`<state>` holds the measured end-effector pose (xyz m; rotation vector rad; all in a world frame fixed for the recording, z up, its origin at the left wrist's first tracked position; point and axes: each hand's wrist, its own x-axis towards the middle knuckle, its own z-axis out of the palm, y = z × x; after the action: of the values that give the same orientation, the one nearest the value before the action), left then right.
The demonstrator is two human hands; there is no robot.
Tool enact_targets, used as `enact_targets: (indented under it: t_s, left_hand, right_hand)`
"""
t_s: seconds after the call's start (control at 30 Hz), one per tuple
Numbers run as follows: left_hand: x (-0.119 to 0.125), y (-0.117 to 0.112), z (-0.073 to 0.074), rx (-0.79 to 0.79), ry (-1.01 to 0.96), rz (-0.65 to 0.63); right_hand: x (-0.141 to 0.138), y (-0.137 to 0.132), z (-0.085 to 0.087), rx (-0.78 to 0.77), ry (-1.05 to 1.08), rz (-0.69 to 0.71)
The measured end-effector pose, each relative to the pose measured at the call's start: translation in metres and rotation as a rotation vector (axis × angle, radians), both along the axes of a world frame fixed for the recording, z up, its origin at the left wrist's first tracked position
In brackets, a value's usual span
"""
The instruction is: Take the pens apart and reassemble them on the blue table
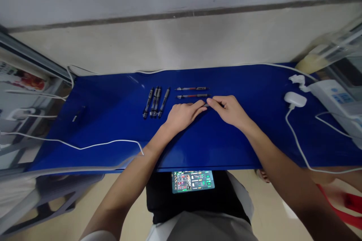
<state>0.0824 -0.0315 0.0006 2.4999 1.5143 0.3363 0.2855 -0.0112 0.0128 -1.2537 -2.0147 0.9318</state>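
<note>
My left hand [183, 115] and my right hand [229, 109] meet over the blue table. Between their fingertips a short grey stretch of a pen [207, 104] shows, pinched from both sides; the rest of it is hidden by the fingers. Just beyond the hands lie two pens with reddish middles, one farther back [194, 89] and one nearer [195, 96], both pointing sideways. Left of these, several grey-and-clear pens lie roughly parallel, tilted a little, among them a leftmost pen [148, 102] and a rightmost pen [164, 101].
The blue table [113, 101] backs onto a pale wall. At right are a white charger [295, 99] with its cable, crumpled tissue [298, 80] and a white device [336, 98]. A white cable [82, 148] crosses the left side. A lit tablet [193, 181] rests on my lap.
</note>
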Motion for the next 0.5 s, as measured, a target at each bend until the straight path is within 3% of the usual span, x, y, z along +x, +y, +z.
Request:
enact_targets:
  t_s: [0.13, 0.2, 0.3, 0.43, 0.5]
  left_hand:
    - [0.008, -0.004, -0.003, -0.008, 0.034, 0.045]
    - [0.011, -0.006, -0.003, -0.042, -0.036, 0.073]
    - [0.011, -0.004, 0.0, -0.06, -0.305, 0.104]
    - [0.007, 0.002, 0.004, 0.066, -0.766, 0.102]
    - [0.006, 0.005, 0.004, -0.013, -1.007, 0.102]
  right_hand:
    - [-0.003, -0.003, -0.002, -0.138, 0.138, -0.077]
    - [-0.004, -0.003, -0.005, -0.134, 0.198, -0.088]
    - [-0.005, -0.002, -0.01, -0.095, 0.302, -0.019]
    - [-0.009, -0.002, -0.018, -0.175, 0.431, 0.113]
    - [-0.013, -0.002, -0.021, -0.234, 0.449, 0.19]
